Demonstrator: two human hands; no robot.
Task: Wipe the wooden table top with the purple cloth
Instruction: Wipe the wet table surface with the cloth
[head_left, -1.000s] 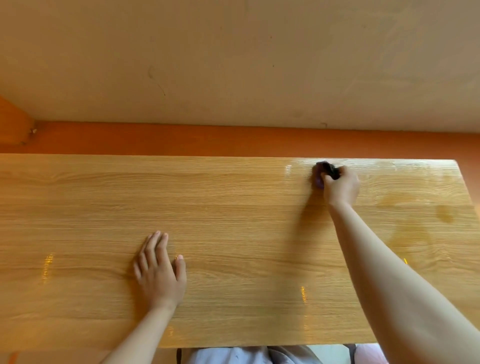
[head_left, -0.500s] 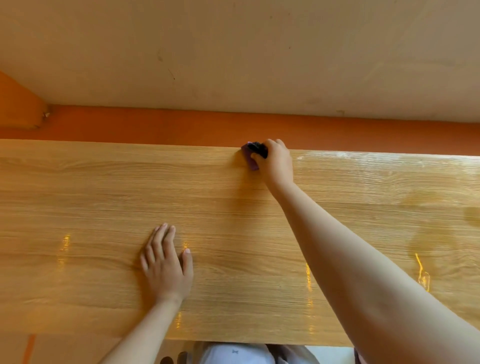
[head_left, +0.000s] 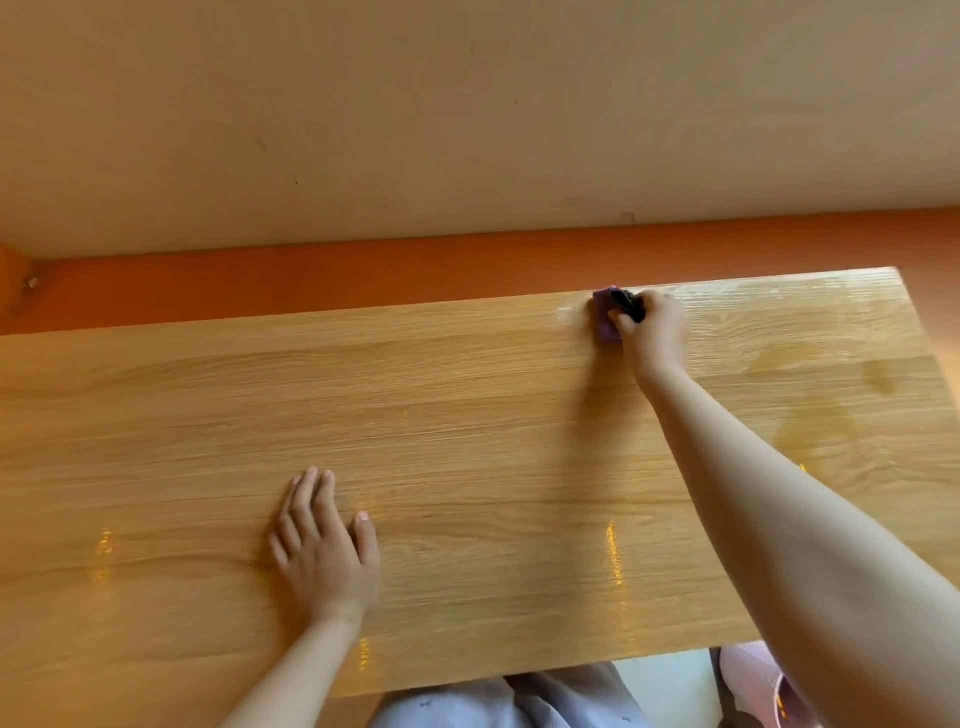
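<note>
While the left hand (head_left: 322, 551) rests flat, fingers straight, on the near table (head_left: 467, 415), the right hand (head_left: 652, 332) clamps the bunched cloth (head_left: 605, 312) against the far edge. Most of the board lies to its left.

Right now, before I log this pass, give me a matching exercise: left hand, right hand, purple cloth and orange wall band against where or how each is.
Column 1
1. left hand
2. right hand
3. purple cloth
4. orange wall band

Column 2
A. behind the wooden table top
B. flat on the wood, fingers straight
C. bunched at the far edge
D. gripping the cloth

Pairs: 1-B; 2-D; 3-C; 4-A
</note>
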